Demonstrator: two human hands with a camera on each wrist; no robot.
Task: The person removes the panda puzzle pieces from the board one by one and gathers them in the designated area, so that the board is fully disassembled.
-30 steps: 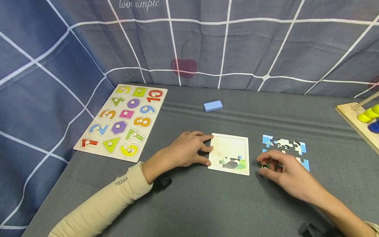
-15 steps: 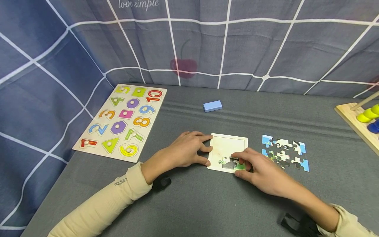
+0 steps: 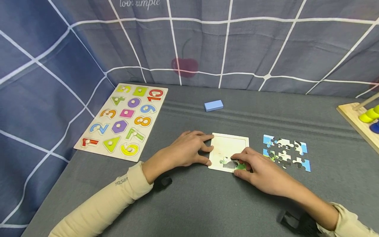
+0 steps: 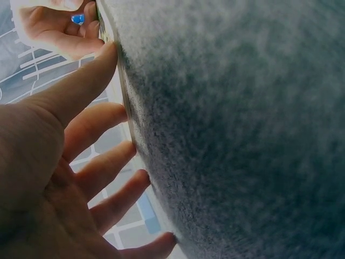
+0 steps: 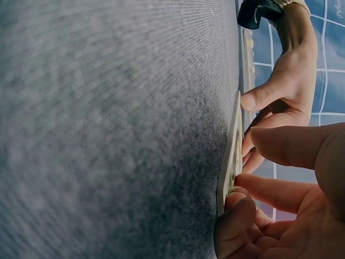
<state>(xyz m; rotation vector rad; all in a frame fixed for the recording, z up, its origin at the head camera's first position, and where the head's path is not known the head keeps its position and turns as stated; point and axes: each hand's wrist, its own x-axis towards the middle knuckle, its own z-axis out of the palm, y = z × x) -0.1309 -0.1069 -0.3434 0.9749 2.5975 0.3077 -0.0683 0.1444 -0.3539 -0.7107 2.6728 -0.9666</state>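
Centre of frame, on the grey surface (image 3: pixel 189 204): puzzle tray (image 3: pixel 229 146), braced at its left edge by flat left hand (image 3: pixel 185 151), fingers straight. Right hand (image 3: pixel 260 171) pinching a puzzle piece (image 3: pixel 240 165) into the tray's lower corner; loose pieces (image 3: pixel 285 151) waiting just right.

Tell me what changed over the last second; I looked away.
The right hand moved left from the loose pieces to the tray, bringing a green piece to its lower right corner. The left hand stayed at the tray's left edge; the number board and blue block stayed put.
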